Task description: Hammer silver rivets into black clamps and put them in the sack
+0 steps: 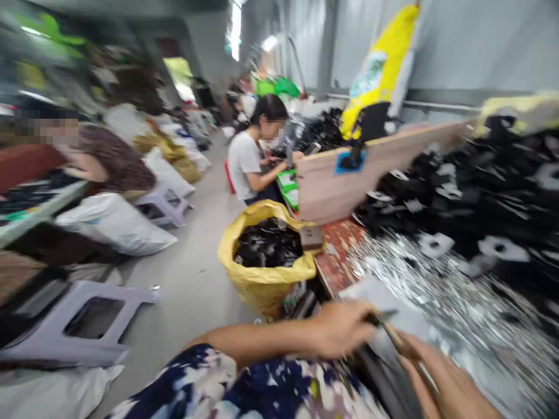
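At the near edge of the worktable, my left hand (pixel 343 327) is closed, its fingers pressed on the top end of a dark flat piece (pixel 386 369). My right hand (pixel 441 375) wraps around the other side of the same piece, which hangs down towards my lap. A thin grey tip (pixel 388 313) sticks out beside my left fingers; what it belongs to is blurred. Just beyond my hands lies a pile of thin shiny metal strips (pixel 406 273). Black pieces with pale-backed ones (pixel 437 192) are heaped behind the strips.
A yellow sack (pixel 266 285) full of black pieces stands left of the table, with a brown block (pixel 311 238) on its rim. A wooden board (pixel 332 186) divides the table. Co-workers sit ahead and at left. Purple stools (pixel 82 343) and white sacks (pixel 116 224) line the aisle.
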Motion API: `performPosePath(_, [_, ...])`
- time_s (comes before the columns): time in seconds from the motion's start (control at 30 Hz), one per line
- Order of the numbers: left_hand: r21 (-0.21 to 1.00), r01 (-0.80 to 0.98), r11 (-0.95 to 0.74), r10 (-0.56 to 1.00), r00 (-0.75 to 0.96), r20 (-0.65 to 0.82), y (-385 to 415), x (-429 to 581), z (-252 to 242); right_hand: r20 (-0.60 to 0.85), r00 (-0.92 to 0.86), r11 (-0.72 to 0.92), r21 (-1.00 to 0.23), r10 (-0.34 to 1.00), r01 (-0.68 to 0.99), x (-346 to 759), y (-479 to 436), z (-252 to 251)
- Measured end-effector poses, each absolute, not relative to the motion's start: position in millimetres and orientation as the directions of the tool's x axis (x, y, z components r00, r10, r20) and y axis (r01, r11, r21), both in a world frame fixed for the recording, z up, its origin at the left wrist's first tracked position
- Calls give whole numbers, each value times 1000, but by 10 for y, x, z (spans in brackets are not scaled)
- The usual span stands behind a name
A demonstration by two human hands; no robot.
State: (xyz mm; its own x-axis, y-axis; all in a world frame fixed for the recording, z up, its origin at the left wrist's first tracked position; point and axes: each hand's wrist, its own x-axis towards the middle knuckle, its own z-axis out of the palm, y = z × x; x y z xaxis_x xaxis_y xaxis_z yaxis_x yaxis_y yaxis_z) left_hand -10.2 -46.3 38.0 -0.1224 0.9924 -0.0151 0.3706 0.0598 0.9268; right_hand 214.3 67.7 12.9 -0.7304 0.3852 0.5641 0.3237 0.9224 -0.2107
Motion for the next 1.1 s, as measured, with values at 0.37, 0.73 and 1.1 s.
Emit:
performPosePath(0.37, [891, 414, 186, 966, -243, -88, -424, -15, -154, -246, -608, 542, -288, 755, 789, 2734, 557, 179])
performPosePath(0.73, [814, 533, 229, 950, -306, -67, -394, 51, -238, 305, -769, 824, -125, 562, 553, 2752, 203, 185])
performPosePath(1.1, [849, 484, 210, 960, -267, -85, -370, -19, -168, 208, -786, 813, -193, 581, 550, 2716, 244, 121])
